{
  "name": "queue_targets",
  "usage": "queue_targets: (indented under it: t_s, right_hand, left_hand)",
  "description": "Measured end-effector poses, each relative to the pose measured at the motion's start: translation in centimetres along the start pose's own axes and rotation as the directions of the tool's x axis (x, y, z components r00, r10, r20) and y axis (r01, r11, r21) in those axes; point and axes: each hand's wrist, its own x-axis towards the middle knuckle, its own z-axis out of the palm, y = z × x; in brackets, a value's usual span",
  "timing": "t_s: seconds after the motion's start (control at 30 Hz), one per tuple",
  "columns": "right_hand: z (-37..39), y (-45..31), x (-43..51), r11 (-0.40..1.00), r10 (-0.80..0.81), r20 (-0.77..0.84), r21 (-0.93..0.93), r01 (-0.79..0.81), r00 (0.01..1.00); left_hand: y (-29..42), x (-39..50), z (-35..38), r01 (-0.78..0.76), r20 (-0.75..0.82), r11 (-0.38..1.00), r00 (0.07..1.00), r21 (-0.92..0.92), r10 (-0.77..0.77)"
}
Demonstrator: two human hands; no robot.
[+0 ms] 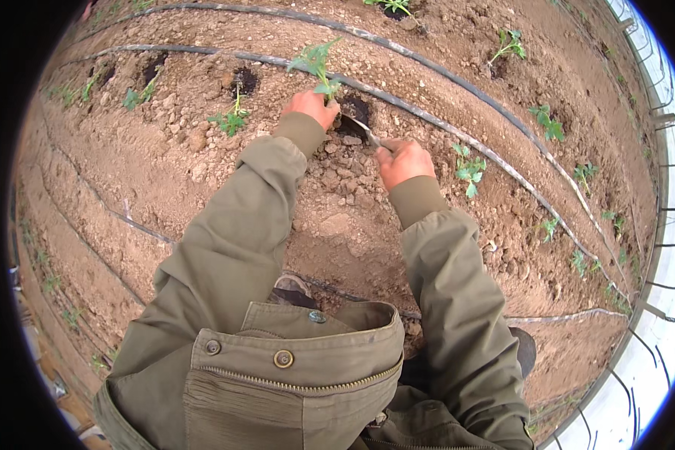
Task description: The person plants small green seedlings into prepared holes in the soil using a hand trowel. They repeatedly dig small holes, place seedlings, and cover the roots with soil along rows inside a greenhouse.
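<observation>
A leafy green seedling (315,63) stands upright in my left hand (309,108), its lower stem and root end hidden by the fingers. Just right of that hand is a dark, damp planting hole (355,109) in the soil. My right hand (405,160) grips the handle of a small metal trowel (358,123). The trowel's blade reaches leftward over the near side of the hole, its tip close to my left fingers. Loose clods (346,174) lie in front of the hole.
A drip irrigation hose (427,116) runs just beyond the hole, with a second hose (416,54) farther out. Left lies a seedling (229,121) beside another dark hole (244,81); right is another seedling (470,169). White sheeting (672,163) borders the right side. My shoe (292,288) is below.
</observation>
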Motion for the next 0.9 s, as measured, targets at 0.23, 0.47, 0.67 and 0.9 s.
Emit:
queue_targets:
  t_s: [0.23, 0.47, 0.67, 0.9]
  right_hand:
    - [-0.4, 2.1, 0.0, 0.912, 0.19, 0.087, 0.353, -0.209, 0.978]
    - [-0.5, 2.2, -5.0, 0.741, 0.289, -0.09, 0.652, -0.163, 0.953]
    - [1.7, 4.1, -7.4, 0.888, 0.311, -0.297, 0.43, -0.165, 0.902]
    - [4.7, 2.0, -8.0, 0.863, 0.292, -0.284, 0.49, -0.124, 0.913]
  left_hand:
    - [-1.6, 0.0, 2.6, -0.084, 0.122, 0.994, 0.99, 0.071, 0.074]
    - [-3.9, 1.1, 5.6, -0.073, 0.229, 0.994, 0.972, 0.076, 0.054]
    - [-0.9, -0.1, 5.6, -0.283, 0.153, 0.951, 0.952, 0.125, 0.264]
    - [-0.2, 0.4, 5.7, -0.345, 0.264, 0.899, 0.924, 0.271, 0.276]
